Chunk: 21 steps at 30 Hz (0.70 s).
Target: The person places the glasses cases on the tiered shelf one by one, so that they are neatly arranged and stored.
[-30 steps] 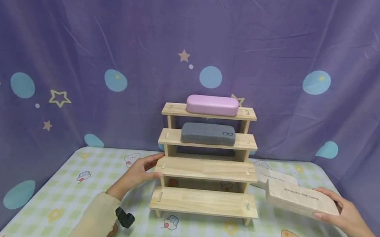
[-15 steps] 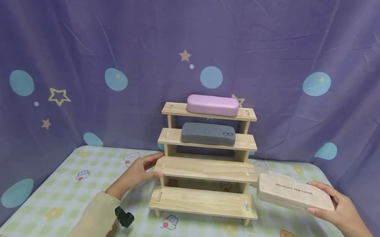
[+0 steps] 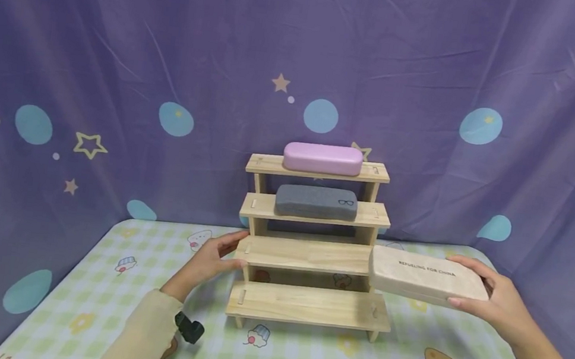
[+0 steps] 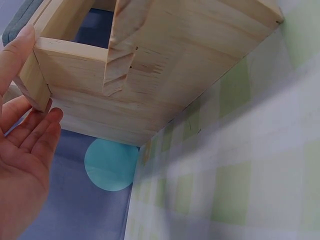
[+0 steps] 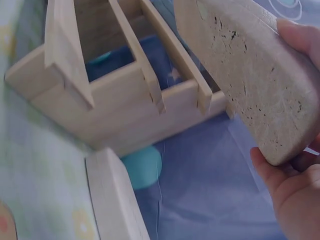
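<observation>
A stepped wooden display rack (image 3: pixel 304 305) stands mid-table. My left hand (image 3: pixel 210 261) grips the left end of its second tier from the bottom; in the left wrist view, thumb and fingers (image 4: pixel 42 132) lie on opposite sides of that plank. With my right hand (image 3: pixel 491 291) I hold a beige glasses case (image 3: pixel 426 275) lettered "REFUELING FOR CHINA" by its right end. It is raised, its left end in front of the second tier's right end. A pink glasses case (image 3: pixel 322 158) sits on the top tier, a grey glasses case (image 3: pixel 316 201) one tier below.
Another beige case (image 5: pixel 115 200) lies on the table by the rack's right side in the right wrist view; the held case hides it in the head view. A green checked cloth (image 3: pixel 140 329) covers the table. Behind hangs a purple patterned curtain (image 3: pixel 228 46).
My right hand has carried the beige glasses case left and upward to the rack's right end, covering the other beige case. The left hand keeps its grip on the rack.
</observation>
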Motion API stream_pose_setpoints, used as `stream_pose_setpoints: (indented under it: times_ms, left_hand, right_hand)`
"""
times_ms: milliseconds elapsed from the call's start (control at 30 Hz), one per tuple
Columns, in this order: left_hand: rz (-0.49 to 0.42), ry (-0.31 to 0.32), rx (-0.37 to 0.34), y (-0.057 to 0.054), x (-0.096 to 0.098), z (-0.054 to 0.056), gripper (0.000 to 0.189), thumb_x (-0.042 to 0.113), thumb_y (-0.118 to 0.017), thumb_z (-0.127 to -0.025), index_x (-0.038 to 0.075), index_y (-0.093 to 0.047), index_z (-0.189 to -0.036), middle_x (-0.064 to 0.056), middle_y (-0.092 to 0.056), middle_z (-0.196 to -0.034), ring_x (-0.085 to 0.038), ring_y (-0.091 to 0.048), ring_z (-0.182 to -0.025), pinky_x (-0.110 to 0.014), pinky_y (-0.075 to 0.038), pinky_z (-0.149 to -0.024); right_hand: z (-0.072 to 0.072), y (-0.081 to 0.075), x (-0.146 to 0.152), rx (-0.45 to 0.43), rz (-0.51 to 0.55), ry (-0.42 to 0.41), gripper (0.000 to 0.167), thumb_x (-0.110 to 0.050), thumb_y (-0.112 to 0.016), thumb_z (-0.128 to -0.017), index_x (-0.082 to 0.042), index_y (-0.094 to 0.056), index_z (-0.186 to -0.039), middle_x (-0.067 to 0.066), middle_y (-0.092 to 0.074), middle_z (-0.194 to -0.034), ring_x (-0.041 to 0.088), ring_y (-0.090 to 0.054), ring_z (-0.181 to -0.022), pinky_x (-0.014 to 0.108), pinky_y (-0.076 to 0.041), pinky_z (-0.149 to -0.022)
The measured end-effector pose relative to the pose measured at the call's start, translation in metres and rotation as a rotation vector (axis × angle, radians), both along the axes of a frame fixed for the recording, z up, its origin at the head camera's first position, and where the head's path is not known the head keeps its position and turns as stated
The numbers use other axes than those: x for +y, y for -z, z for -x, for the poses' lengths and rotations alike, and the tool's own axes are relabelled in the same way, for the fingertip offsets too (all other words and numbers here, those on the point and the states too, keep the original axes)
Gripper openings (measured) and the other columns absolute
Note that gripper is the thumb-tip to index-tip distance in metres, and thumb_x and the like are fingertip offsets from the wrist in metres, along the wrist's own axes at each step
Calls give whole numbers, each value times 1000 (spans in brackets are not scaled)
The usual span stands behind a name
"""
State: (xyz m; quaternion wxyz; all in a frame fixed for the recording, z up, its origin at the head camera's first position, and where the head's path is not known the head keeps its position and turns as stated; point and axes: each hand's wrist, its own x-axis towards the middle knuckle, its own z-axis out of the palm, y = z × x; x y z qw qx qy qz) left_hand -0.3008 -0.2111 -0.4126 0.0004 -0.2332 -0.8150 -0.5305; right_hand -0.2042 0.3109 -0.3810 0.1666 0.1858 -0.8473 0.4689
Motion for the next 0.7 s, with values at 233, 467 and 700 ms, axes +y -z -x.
stream_pose_setpoints:
  times_ms: [233, 467, 700]
  left_hand:
    - [-2, -2, 4, 0, 0, 0, 66, 10, -74, -81, -2, -43, -139, -20, -40, -144, -36, -37, -132, -48, -29, -111]
    - [-6, 0, 0, -2, 0, -1, 67, 9, -74, -82, -2, -43, -139, -20, -40, -144, -36, -37, -133, -48, -28, -111]
    - [-14, 12, -1, -1, 0, 0, 66, 9, -73, -83, -2, -42, -140, -20, -41, -144, -36, -36, -133, -48, -28, -111]
  right_hand:
    - [9, -11, -23, -19, 49, -23, 61, 3, -74, -74, -2, -52, -130, -17, -56, -112, 3, -56, -88, 17, -50, -68]
    - [20, -18, -47, -28, 59, -18, 60, -3, -78, -73, -4, -53, -128, -16, -57, -110, 4, -56, -89, 16, -48, -70]
    - [34, -18, -70, -33, 103, -45, 61, -4, -79, -72, -4, -54, -127, -15, -56, -113, 5, -55, -91, 15, -47, -73]
